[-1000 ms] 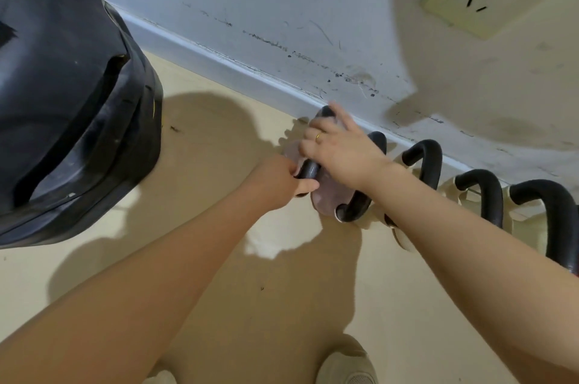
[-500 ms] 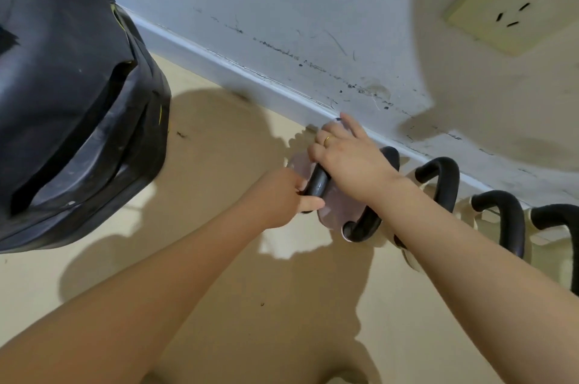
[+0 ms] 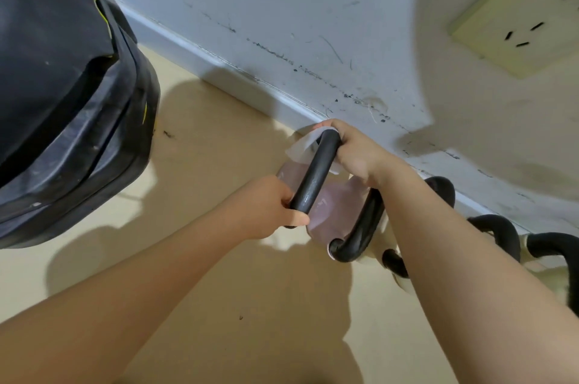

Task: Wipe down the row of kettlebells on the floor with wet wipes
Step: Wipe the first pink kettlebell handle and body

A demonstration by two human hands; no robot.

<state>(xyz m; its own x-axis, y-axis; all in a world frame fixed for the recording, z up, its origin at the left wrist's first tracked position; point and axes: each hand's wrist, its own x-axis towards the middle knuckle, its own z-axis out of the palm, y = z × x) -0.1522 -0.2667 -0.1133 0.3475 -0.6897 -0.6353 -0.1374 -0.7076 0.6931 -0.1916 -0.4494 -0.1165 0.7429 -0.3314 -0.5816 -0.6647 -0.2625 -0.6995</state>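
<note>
A pale pink kettlebell [image 3: 333,205] with a black loop handle [image 3: 316,178] stands first in a row along the wall. My left hand [image 3: 269,206] grips the near end of that handle. My right hand [image 3: 352,150] is curled round the far end and holds a white wet wipe [image 3: 302,145] against it; part of the wipe sticks out to the left. More kettlebells [image 3: 495,233] with black handles and cream bodies line up to the right, partly hidden by my right forearm.
A large black padded object [image 3: 69,95] fills the left side, resting on the tan floor [image 3: 219,139]. A scuffed white wall with a baseboard [image 3: 250,83] runs behind the row. A wall socket [image 3: 520,23] sits at the upper right.
My right hand has shifted from lying over the handle's middle to gripping its far end, with the wipe now showing. The camera has moved closer.
</note>
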